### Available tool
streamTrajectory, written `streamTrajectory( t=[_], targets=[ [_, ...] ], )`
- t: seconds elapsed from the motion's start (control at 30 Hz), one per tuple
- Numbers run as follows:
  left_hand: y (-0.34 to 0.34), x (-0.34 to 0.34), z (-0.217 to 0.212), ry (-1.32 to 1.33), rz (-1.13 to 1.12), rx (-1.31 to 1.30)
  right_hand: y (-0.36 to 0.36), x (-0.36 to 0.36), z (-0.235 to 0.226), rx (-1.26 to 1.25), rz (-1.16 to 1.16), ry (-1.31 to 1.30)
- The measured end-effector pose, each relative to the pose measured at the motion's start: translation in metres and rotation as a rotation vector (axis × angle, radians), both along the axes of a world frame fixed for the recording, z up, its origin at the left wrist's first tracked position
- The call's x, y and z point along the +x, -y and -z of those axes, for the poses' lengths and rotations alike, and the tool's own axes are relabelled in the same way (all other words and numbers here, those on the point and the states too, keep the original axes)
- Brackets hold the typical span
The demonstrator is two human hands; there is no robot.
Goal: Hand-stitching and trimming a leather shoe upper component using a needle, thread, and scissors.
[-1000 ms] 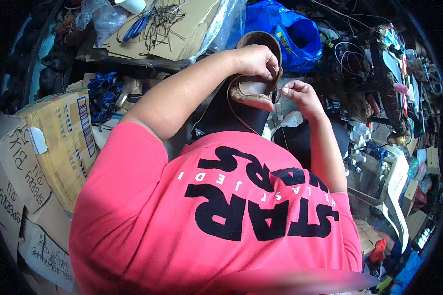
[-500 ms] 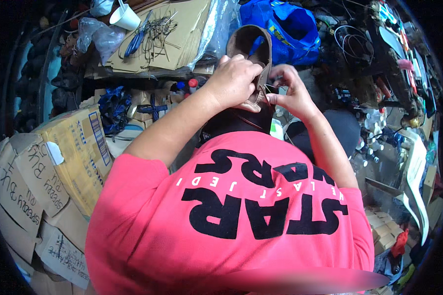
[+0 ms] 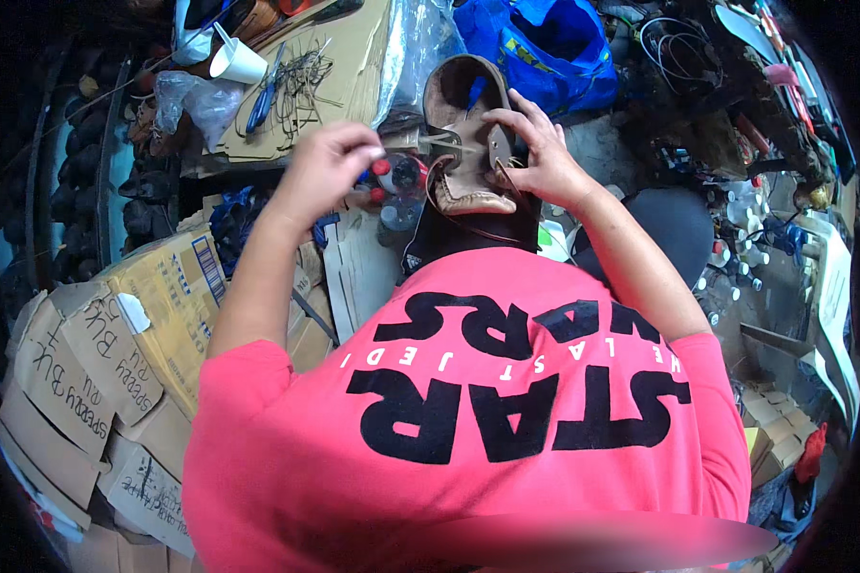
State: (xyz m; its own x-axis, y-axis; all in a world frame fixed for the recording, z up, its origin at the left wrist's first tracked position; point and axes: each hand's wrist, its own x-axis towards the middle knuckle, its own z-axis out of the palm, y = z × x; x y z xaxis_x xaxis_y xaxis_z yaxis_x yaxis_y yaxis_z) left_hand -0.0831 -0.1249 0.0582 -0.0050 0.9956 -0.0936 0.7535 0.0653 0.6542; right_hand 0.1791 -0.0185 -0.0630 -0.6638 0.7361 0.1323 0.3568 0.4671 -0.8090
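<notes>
A brown shoe (image 3: pixel 465 183) rests on my lap, its opening facing up and a blue patch showing inside the far end. My right hand (image 3: pixel 545 158) grips the shoe's right side, thumb and fingers around the eyelet flap. Left of the shoe, my left hand (image 3: pixel 330 170) is raised with its fingers pinched together. From those fingers a thin, blurred shoelace (image 3: pixel 416 146) stretches across to the shoe. A darker loop of lace (image 3: pixel 463 227) hangs over the near end.
Bottles with red caps (image 3: pixel 398 175) stand below my left hand. Flat cardboard (image 3: pixel 354 67) holds wires, a blue-handled tool (image 3: pixel 261 107) and a white cup (image 3: pixel 238 61). A blue bag (image 3: pixel 554 67) lies beyond the shoe. Marked cartons (image 3: pixel 162 296) sit to my left, a dark round seat (image 3: pixel 664 239) to my right.
My left hand has moved left, away from the shoe, drawing the lace out. My right hand has closed on the shoe's side, and the shoe's opening shows more.
</notes>
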Motion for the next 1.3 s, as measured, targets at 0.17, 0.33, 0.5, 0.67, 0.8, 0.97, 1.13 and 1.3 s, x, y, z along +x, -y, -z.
streamTrajectory(
  t=[0.17, 0.33, 0.5, 0.67, 0.8, 0.97, 1.13, 1.3],
  targets=[
    [-0.022, 0.038, 0.021, 1.058, -0.132, 0.172, 0.004, -0.013, -0.005, -0.045, -0.075, 0.065],
    [-0.034, 0.011, -0.004, 1.522, 0.019, 0.024, 0.003, -0.010, -0.001, -0.055, -0.077, 0.082],
    [0.007, -0.118, -0.113, 0.818, -0.261, 0.775, 0.004, -0.012, 0.001, -0.024, -0.066, 0.019],
    [-0.027, 0.008, -0.001, -0.304, -0.124, 0.550, 0.017, -0.004, -0.010, -0.020, 0.120, -0.056],
    [-0.029, 0.084, 0.024, -0.364, 0.082, 0.117, 0.026, 0.016, -0.005, -0.105, 0.085, -0.105],
    [-0.032, 0.103, 0.032, -0.376, 0.110, 0.044, 0.027, 0.022, 0.000, -0.652, 0.035, -0.047],
    [-0.034, 0.102, 0.046, -0.386, 0.174, 0.209, 0.022, 0.027, 0.006, -0.947, -0.195, -0.160],
    [-0.048, 0.080, 0.052, -0.209, 0.061, 0.098, 0.006, 0.035, 0.011, -0.683, -0.144, -0.011]
  ],
)
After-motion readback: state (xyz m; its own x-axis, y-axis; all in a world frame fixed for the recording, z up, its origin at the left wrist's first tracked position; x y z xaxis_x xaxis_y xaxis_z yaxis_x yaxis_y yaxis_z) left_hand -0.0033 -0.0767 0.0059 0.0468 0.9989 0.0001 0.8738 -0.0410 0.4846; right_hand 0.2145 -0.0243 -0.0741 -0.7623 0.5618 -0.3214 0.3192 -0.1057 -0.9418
